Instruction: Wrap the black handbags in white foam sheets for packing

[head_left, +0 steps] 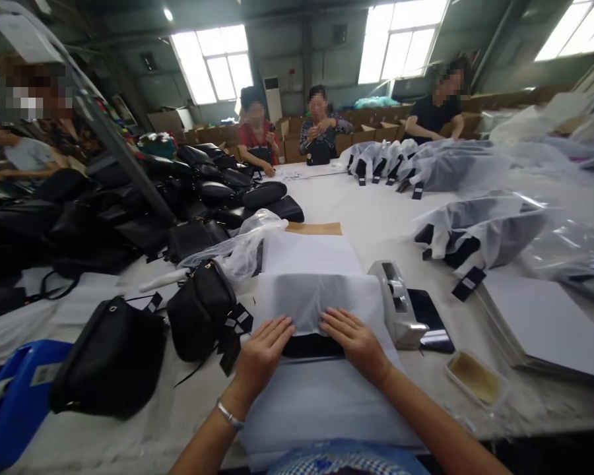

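Note:
In front of me a flat black item (311, 347), its kind mostly hidden, lies on white tissue paper (327, 396). A translucent fold of the paper covers its upper part. My left hand (264, 343) rests on the left side of this fold, fingers stretched out flat. On the right side my right hand (354, 340) lies the same way, fingers extended and pressing the paper. Both hands touch the paper and grip nothing. A grey tape dispenser (400, 310) stands just right of the paper.
Black handbags (113, 356) and a blue tape dispenser (22, 396) stand at left, before a large pile of black bags (79, 211). At right are a phone (433, 323), a small plastic tray (475, 379), white sheets (549, 323) and wrapped bags (485, 231). Several people work across the table.

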`<state>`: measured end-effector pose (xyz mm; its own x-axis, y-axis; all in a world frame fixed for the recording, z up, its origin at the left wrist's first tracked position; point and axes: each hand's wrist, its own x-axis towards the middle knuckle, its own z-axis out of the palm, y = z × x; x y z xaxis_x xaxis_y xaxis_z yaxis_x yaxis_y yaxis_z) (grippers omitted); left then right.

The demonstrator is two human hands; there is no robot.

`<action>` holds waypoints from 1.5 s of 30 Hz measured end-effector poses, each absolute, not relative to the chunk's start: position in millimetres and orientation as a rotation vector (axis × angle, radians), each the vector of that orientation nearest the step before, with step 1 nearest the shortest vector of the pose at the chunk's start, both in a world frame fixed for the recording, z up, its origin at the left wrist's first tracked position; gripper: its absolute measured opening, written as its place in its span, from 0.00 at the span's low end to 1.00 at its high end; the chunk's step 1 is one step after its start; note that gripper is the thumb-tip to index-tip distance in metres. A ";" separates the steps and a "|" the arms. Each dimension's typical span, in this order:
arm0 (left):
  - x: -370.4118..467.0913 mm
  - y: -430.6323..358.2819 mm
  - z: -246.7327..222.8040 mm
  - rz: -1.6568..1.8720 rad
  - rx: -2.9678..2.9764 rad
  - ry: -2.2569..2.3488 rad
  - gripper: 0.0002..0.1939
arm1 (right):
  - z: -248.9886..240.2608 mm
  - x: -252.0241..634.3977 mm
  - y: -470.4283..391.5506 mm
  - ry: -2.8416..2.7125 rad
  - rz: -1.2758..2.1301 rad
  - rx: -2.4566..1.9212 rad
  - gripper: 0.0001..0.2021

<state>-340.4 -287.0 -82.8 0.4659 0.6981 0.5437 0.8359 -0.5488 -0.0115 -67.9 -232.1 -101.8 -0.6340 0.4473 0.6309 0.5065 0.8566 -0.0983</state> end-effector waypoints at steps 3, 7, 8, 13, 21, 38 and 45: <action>-335.9 -291.5 -76.3 -0.760 -2.459 -1.299 0.14 | -105.0 -64.6 -232.6 -2.376 -0.089 -0.693 0.21; -318.5 -284.2 -60.0 -0.816 -2.461 -1.358 0.11 | -106.2 -61.4 -230.6 -2.398 -0.093 -0.684 0.21; -312.8 -279.9 -56.8 -0.794 -2.472 -1.358 0.13 | -106.2 -61.5 -229.8 -2.396 -0.100 -0.682 0.21; -291.3 -263.8 -59.6 -0.517 -2.631 -1.354 0.25 | -105.9 -58.1 -233.2 -2.383 -0.099 -0.646 0.20; -300.0 -285.6 -77.2 -0.437 -2.734 -1.385 0.21 | -92.9 -31.0 -295.9 -2.434 0.327 -0.778 0.12; -305.3 -283.1 -76.7 -0.504 -2.833 -1.443 0.20 | -95.3 -41.3 -312.7 -2.570 0.697 -0.941 0.06; -308.2 -276.1 -50.8 -0.450 -2.986 -1.586 0.23 | -57.6 -44.6 -290.8 -2.339 1.078 -1.114 0.08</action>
<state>-308.2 -276.1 -50.8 0.5413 0.8345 0.1029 0.7642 -0.5394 0.3536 -44.6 -290.8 -57.6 -0.6380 0.7697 -0.0222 0.5171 0.4069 -0.7531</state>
